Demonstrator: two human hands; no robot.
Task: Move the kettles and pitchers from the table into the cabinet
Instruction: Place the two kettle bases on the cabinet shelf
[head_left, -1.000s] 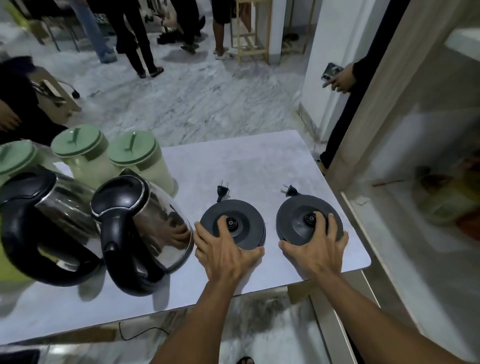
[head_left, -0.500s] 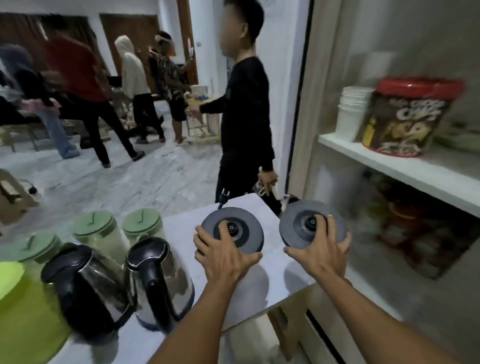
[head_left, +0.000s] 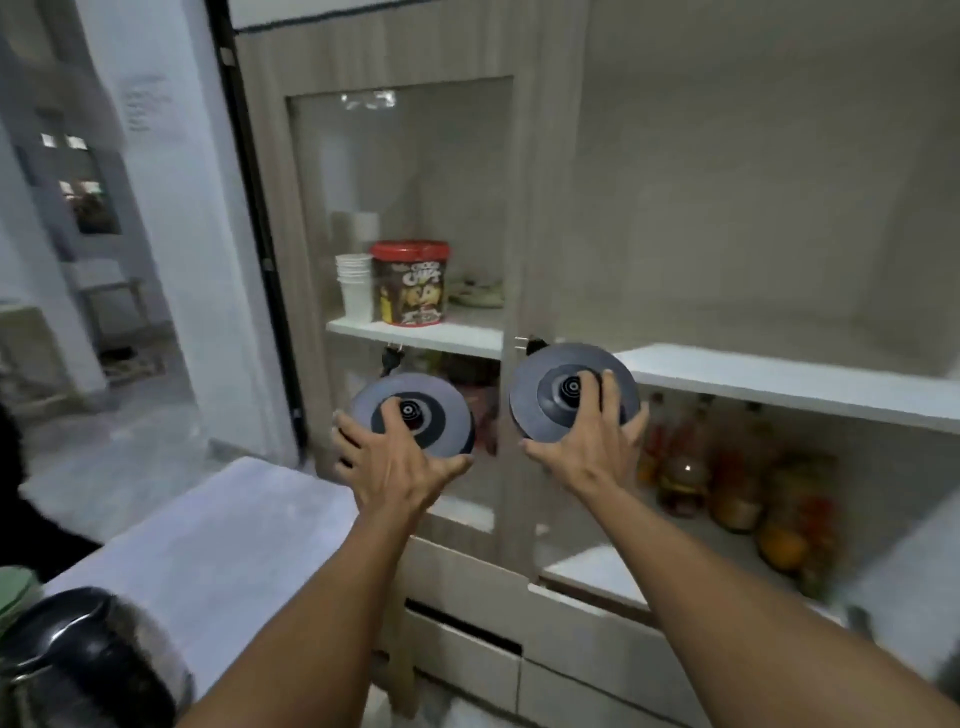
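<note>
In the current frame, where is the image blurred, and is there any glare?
Head view: the black-lidded steel kettle at lower left and the jars at right are motion-smeared; both round grey kettle bases stay fairly sharp; a faint reflection on the glass cabinet door.

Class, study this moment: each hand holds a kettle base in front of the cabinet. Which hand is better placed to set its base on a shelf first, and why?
Probably the right hand: its kettle base is level with the bare white shelf. The left hand holds its base lower, before the glass-fronted section.

Pale wood cabinet (head_left: 550, 156) (white shelves (head_left: 779, 382)), marble floor (head_left: 130, 457).
</note>
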